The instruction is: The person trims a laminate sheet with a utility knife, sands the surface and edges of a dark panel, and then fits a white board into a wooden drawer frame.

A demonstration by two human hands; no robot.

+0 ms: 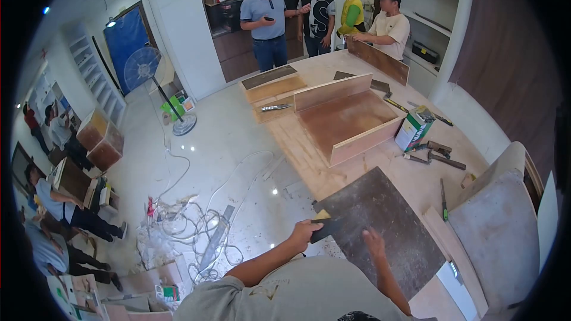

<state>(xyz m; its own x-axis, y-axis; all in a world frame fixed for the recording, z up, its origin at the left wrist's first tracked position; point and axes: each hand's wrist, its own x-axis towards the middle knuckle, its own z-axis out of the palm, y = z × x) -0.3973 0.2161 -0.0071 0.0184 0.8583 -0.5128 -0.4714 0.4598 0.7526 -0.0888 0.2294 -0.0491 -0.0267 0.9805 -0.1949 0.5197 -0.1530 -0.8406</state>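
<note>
My left hand (305, 233) is closed around a dark flat piece (326, 230), with a small tan block (322, 215) at its upper edge. Both are over the left edge of a dark brown panel (389, 217) that lies on the worktable. My right hand (375, 242) hovers over or rests on the panel's middle, its fingers smeared; I cannot tell whether they hold anything. Past the panel stands an open wooden box frame (351, 117) with raised sides. Beside it are a green-and-white can (414, 128) and a hammer (447, 160).
A green-handled screwdriver (444, 199) lies to the right, near a curved panel (491, 232). Several people stand at the table's far end, one holding a brown board (377, 59). Tangled cables (202, 226) and a pedestal fan (184, 123) occupy the floor at left, with more people beyond.
</note>
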